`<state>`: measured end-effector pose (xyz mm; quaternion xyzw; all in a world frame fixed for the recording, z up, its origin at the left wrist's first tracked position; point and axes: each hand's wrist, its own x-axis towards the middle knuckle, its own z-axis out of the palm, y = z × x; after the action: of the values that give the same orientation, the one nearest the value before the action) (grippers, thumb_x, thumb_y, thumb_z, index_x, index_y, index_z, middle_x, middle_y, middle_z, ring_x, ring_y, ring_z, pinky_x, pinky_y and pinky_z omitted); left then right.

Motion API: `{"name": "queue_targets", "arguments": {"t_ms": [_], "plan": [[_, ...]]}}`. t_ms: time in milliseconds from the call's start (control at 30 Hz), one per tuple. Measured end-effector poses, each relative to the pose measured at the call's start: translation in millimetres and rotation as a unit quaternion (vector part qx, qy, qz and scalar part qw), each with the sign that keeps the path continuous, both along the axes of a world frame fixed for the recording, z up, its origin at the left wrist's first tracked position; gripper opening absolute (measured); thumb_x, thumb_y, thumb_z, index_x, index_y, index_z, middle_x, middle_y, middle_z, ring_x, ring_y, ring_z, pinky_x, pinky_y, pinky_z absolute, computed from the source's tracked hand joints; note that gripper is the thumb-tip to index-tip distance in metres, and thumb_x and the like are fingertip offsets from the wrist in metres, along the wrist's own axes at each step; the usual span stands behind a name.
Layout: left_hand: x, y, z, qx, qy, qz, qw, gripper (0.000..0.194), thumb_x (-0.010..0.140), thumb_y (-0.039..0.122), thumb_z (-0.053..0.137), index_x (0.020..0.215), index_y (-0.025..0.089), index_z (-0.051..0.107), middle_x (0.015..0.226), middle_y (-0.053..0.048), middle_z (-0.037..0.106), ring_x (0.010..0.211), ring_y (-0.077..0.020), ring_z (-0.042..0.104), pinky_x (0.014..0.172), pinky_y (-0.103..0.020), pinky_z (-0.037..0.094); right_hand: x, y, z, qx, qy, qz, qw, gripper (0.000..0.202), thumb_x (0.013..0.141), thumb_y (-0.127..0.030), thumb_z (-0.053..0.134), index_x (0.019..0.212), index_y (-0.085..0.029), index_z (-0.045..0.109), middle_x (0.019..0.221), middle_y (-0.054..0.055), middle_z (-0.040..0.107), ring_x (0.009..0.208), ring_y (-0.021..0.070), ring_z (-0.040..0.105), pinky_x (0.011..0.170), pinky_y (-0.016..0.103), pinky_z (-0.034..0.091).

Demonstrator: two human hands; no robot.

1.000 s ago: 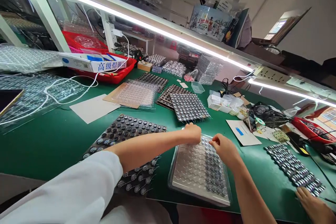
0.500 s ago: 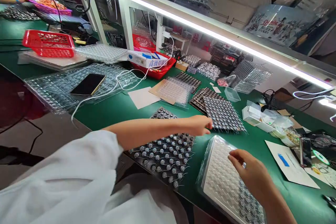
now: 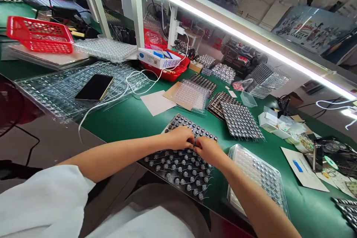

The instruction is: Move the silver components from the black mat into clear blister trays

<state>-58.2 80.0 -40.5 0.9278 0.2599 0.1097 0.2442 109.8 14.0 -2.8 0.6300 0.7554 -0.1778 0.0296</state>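
A dark tray holding rows of small round metal parts with thin wires lies at the table's front edge. Above its middle, my left hand has its fingers closed and pointing down. My right hand almost meets it from the right, fingertips pinched together. Anything between the fingertips is too small to make out. To the right, partly under my right forearm, sits a clear plastic tray with round silvery parts in some of its pockets.
Behind lies another filled tray with wires sticking out. A phone rests on clear plastic sheets at left, beside a white cable. A red basket stands far left; white card lies right.
My left hand has moved back from near the rear filled tray to the front dark tray. My right hand has left the clear plastic tray and come beside it. The view has shifted slightly.
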Motion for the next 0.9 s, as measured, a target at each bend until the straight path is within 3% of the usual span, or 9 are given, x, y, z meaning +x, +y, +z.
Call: {"name": "queue_targets", "arguments": {"t_ms": [267,433,533,667,800,900], "plan": [[10.9,0.8,17.5,-0.041,0.075,0.025,0.996,0.012,0.074,0.031,0.067,0.082,0.023,0.07,0.085,-0.002,0.071,0.089,-0.0219,0.06,0.079,-0.028,0.041,7.9,9.3,0.8,-0.032,-0.007,-0.049,0.998,0.01,0.073,-0.025,0.06,0.065,-0.019,0.059,0.063,-0.001,0.062,0.057,0.0102,0.049,0.051,0.022,0.025],[18.9,-1.9,18.1,-0.037,0.099,0.027,0.994,0.007,0.074,0.024,0.066,0.078,0.019,0.067,0.084,-0.005,0.068,0.085,-0.0223,0.06,0.073,-0.028,0.042,28.1,-17.0,23.8,0.013,0.012,-0.089,0.996,0.011,0.076,-0.029,0.06,0.069,-0.02,0.059,0.067,-0.001,0.063,0.061,0.0114,0.05,0.054,0.023,0.027],[19.2,-5.7,21.2,-0.024,0.026,0.035,0.999,0.007,0.077,0.022,0.061,0.08,0.017,0.064,0.087,-0.006,0.066,0.085,-0.0207,0.059,0.073,-0.027,0.041,65.7,-47.9,46.8,0.056,0.069,-0.13,0.988,0.014,0.079,-0.033,0.058,0.072,-0.021,0.06,0.07,-0.002,0.065,0.064,0.0122,0.053,0.058,0.023,0.032],[24.2,-4.8,34.3,-0.08,-0.077,0.061,0.992,0.011,0.079,0.028,0.057,0.078,0.019,0.064,0.078,0.0,0.066,0.075,-0.0164,0.059,0.068,-0.024,0.04,147.5,-98.3,64.1,0.121,0.098,-0.242,0.958,0.02,0.079,-0.04,0.056,0.079,-0.021,0.062,0.074,0.0,0.066,0.068,0.0144,0.057,0.064,0.025,0.038],[58.1,-8.3,44.3,-0.157,-0.124,0.07,0.977,0.014,0.076,0.031,0.06,0.08,0.019,0.067,0.072,0.002,0.068,0.07,-0.0138,0.06,0.066,-0.021,0.041,214.7,-137.4,50.0,0.112,0.076,-0.322,0.937,0.022,0.079,-0.039,0.053,0.081,-0.02,0.063,0.073,0.002,0.066,0.068,0.016,0.058,0.063,0.027,0.039],[104.9,-21.9,42.5,-0.188,-0.123,0.037,0.974,0.014,0.075,0.028,0.061,0.082,0.019,0.069,0.076,0.001,0.07,0.073,-0.0139,0.062,0.066,-0.021,0.042,228.9,-142.4,30.2,0.075,0.048,-0.313,0.946,0.02,0.08,-0.034,0.049,0.078,-0.019,0.063,0.072,0.002,0.066,0.066,0.0154,0.056,0.06,0.026,0.037]]}}
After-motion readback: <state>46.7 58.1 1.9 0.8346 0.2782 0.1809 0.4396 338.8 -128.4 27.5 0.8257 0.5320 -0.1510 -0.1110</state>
